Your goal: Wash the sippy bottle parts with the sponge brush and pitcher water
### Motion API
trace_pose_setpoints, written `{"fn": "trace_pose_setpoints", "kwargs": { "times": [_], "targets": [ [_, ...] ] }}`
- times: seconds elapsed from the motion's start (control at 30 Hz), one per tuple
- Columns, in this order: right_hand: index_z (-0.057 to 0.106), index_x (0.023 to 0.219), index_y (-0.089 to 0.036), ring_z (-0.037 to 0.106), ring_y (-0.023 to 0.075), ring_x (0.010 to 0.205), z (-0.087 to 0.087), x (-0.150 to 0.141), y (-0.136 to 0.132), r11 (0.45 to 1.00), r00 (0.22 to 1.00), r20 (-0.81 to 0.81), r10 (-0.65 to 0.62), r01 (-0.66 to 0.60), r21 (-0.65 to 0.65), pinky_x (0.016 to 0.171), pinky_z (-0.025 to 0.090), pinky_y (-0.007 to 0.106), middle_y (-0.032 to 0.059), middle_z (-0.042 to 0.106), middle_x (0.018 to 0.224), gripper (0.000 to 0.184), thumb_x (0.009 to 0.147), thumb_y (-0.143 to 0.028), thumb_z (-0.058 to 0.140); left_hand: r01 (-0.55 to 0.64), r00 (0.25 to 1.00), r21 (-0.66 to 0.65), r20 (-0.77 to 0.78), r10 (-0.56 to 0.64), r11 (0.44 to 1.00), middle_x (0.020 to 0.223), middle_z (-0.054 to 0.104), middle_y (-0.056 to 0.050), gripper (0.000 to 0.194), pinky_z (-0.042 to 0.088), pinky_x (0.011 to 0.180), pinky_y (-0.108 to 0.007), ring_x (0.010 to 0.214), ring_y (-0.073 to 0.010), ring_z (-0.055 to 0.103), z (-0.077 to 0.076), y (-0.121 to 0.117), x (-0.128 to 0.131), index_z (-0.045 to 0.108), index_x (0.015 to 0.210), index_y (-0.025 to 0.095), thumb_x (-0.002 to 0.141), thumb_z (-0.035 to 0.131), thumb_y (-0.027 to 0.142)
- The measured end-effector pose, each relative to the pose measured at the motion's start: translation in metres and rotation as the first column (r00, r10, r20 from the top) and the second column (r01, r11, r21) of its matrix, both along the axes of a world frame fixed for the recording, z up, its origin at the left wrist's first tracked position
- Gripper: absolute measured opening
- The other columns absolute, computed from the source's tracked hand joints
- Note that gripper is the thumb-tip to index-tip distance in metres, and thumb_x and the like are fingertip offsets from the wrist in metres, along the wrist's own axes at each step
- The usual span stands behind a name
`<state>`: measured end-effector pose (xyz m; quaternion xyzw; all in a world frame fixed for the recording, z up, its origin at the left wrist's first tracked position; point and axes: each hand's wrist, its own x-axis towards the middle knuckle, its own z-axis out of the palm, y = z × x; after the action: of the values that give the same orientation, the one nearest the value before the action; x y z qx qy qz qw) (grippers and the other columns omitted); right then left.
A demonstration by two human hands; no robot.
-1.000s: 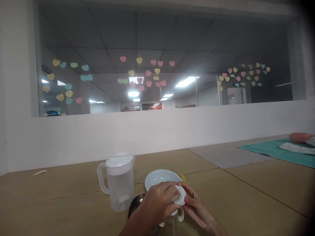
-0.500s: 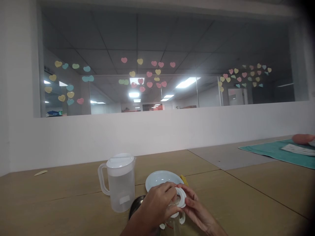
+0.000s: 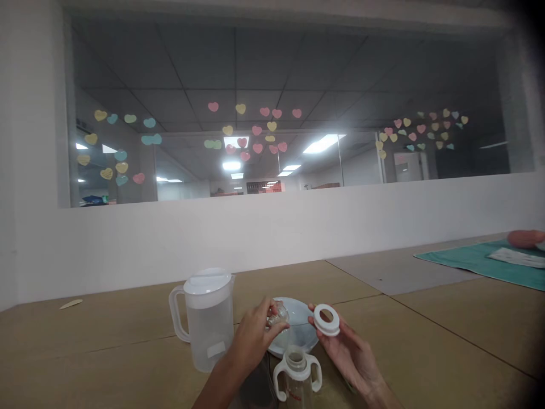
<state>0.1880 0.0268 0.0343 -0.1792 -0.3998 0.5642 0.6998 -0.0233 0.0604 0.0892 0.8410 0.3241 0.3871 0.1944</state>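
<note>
Worktop (image 3: 426, 346) carried kit | lidded pitcher (image 3: 210, 332) stood L, shallow bowl (image 3: 301, 313) mid | 2-handled feeding btl (image 3: 297, 375) upright in front, mouth open | R hand (image 3: 351, 355) pinched white collar ring (image 3: 327, 328); L hand (image 3: 253, 335) pinched sm. clear pc (image 3: 280, 314) (type unclear) nr bowl | done: ring & pc were apart, off btl | not done: neither sat on neck

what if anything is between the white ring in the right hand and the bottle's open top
Nothing visible. The right hand holds the white ring apart from the bottle, whose mouth is uncovered; the bowl shows behind, and the left hand is off to the left.
</note>
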Motion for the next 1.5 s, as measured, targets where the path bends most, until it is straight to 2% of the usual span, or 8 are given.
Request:
{"fn": "trace_pose_setpoints", "kwargs": {
  "times": [0.2, 0.47, 0.63, 0.87, 1.0, 1.1, 1.27, 1.5],
  "targets": [
    [0.059, 0.086, -0.024, 0.062, 0.0233, 0.089, -0.009, 0.011, 0.025, 0.882, 0.859, 0.231, -0.456, 0.471, -0.013, 0.084, 0.049, 0.038, 0.001, 0.067, 0.091, 0.035, 0.059, -0.036, 0.077, -0.165, 0.881, 0.086, -0.435, 0.186, 0.982, 0.096, 0.062, -0.004, 0.019, 0.041, 0.075, -0.026, 0.089, -0.019, 0.059, -0.023, 0.023, -0.008, 0.048, 0.1, 0.019, 0.081, 0.049, 0.016],
    [0.066, 0.093, -0.023, 0.054, 0.0303, 0.104, -0.03, 0.013, 0.036, 0.682, 0.107, 0.809, -0.578, 0.606, 0.408, 0.097, 0.034, 0.046, 0.0078, 0.066, 0.105, 0.036, 0.066, -0.045, 0.064, -0.076, 0.907, 0.067, -0.41, 0.097, 0.995, 0.124, 0.055, -0.007, 0.03, 0.035, 0.098, -0.033, 0.117, -0.0197, 0.048, -0.054, 0.04, -0.002, 0.054, 0.113, 0.021, 0.088, 0.039, 0.022],
    [0.066, 0.091, -0.022, 0.054, 0.0304, 0.102, -0.034, 0.009, 0.034, 0.652, -0.142, 0.824, -0.548, 0.545, 0.528, 0.097, 0.029, 0.05, 0.0094, 0.067, 0.101, 0.03, 0.072, -0.043, 0.056, -0.139, 0.88, 0.117, -0.442, 0.177, 0.983, 0.14, 0.037, -0.013, 0.048, 0.027, 0.106, -0.039, 0.13, -0.0245, 0.033, -0.066, 0.041, -0.001, 0.038, 0.135, 0.016, 0.089, 0.037, 0.03],
    [0.064, 0.104, -0.027, 0.051, 0.0323, 0.107, -0.033, 0.005, 0.032, 0.709, -0.2, 0.826, -0.526, 0.432, 0.557, 0.096, 0.025, 0.056, 0.007, 0.067, 0.106, 0.037, 0.081, -0.047, 0.044, -0.338, 0.873, 0.382, -0.215, 0.438, 0.86, 0.116, 0.059, -0.01, 0.039, 0.037, 0.096, -0.037, 0.109, -0.0229, 0.051, 0.019, 0.02, -0.04, 0.055, 0.117, 0.018, 0.091, 0.03, 0.033],
    [0.066, 0.097, -0.027, 0.051, 0.0323, 0.107, -0.032, 0.002, 0.031, 0.711, -0.213, 0.823, -0.527, 0.419, 0.564, 0.095, 0.026, 0.056, 0.0061, 0.068, 0.104, 0.032, 0.082, -0.046, 0.044, -0.68, 0.642, 0.351, -0.138, 0.754, 0.643, 0.094, 0.065, -0.013, 0.045, 0.043, 0.08, -0.039, 0.09, -0.0271, 0.059, 0.054, 0.012, -0.092, 0.055, 0.11, 0.015, 0.091, 0.024, 0.042],
    [0.065, 0.096, -0.028, 0.052, 0.0307, 0.106, -0.034, 0.001, 0.032, 0.709, -0.221, 0.808, -0.546, 0.392, 0.586, 0.093, 0.03, 0.054, 0.0049, 0.068, 0.101, 0.031, 0.084, -0.044, 0.042, -0.795, 0.542, 0.157, -0.254, 0.801, 0.587, 0.091, 0.066, -0.016, 0.062, 0.043, 0.073, -0.044, 0.085, -0.0335, 0.061, 0.051, 0.019, -0.121, 0.037, 0.13, 0.009, 0.089, 0.018, 0.052],
    [0.067, 0.091, -0.03, 0.051, 0.0283, 0.109, -0.045, 0.003, 0.037, 0.686, -0.262, 0.777, -0.573, 0.365, 0.629, 0.094, 0.031, 0.052, 0.0032, 0.065, 0.103, 0.029, 0.087, -0.038, 0.039, -0.681, 0.721, -0.071, -0.236, 0.651, 0.729, 0.112, 0.06, -0.021, 0.078, 0.041, 0.084, -0.046, 0.105, -0.0355, 0.056, 0.024, 0.051, -0.13, 0.004, 0.143, 0.01, 0.086, 0.012, 0.063],
    [0.069, 0.089, -0.028, 0.05, 0.0272, 0.11, -0.049, 0.007, 0.04, 0.689, -0.313, 0.77, -0.555, 0.346, 0.637, 0.095, 0.034, 0.049, 0.0048, 0.064, 0.107, 0.033, 0.088, -0.034, 0.037, -0.522, 0.817, -0.211, 0.153, 0.556, 0.826, 0.145, 0.028, -0.013, 0.069, 0.027, 0.106, -0.039, 0.131, -0.0263, 0.031, -0.004, 0.091, -0.124, 0.012, 0.141, 0.017, 0.088, 0.021, 0.06]
  ]
}}
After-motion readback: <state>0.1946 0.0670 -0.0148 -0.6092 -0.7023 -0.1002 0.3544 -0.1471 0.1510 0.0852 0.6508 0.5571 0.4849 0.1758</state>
